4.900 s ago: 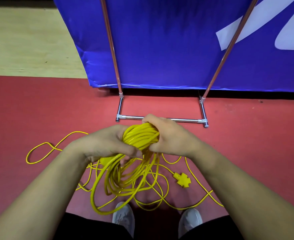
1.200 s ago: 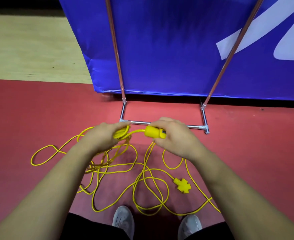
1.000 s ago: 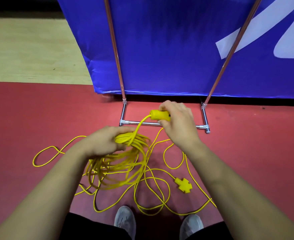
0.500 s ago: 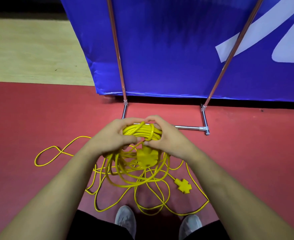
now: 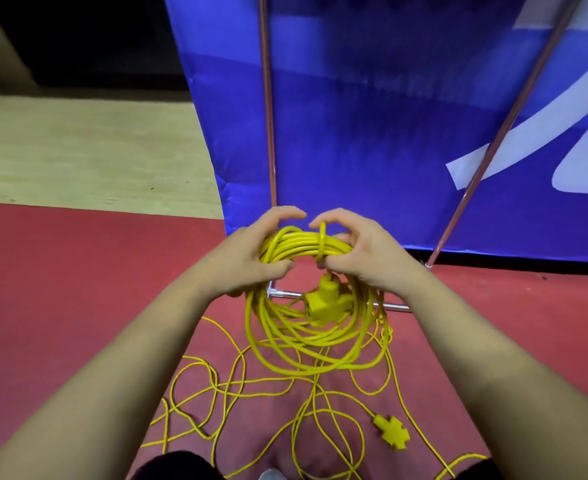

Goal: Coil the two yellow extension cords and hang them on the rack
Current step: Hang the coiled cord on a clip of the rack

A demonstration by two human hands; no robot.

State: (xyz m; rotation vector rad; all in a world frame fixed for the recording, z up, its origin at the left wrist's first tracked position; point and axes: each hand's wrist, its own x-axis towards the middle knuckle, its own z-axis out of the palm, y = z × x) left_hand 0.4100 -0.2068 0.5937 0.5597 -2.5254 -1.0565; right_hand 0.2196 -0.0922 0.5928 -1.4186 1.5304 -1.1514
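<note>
Presently, item by item, from your hands outward.

Left hand (image 5: 247, 258): fingers and thumb curled round the top of the coiled cord (image 5: 306, 344), holding the bundle up in front of the rack (image 5: 267, 133).

Right hand (image 5: 365, 251): set against the same bundle just beside the left, thumb and fingertips pinching a single wrap turn (image 5: 321, 237) that crosses over the strands.

Coiled cord: gathered in round loops that hang below both hands. Its socket end (image 5: 327, 303) dangles inside the ring, under the wrap.

Second cord (image 5: 233, 386): loose on the red floor (image 5: 78, 306) beneath the coil, in tangled loops, with its cross-shaped socket block (image 5: 391, 432) lying to your right.

Rack: two slanting uprights and a silver base bar (image 5: 285, 294), standing before a blue banner (image 5: 372, 116).

Step in hand, by judgement: you are binding the first coil with its own tail. Nothing is hung yet, and the second cord is not begun.

Next move calls for: a snug wrap so the loops do not spill, then a lift to the rack with the hanging loops kept out of the floor tangle.

Not made out: the rack's top is cut off, so where the coil should hang cannot be told. The fingertips behind the bundle are hidden. No plug end shows for either cord, and the floor cord runs off the lower edge.
</note>
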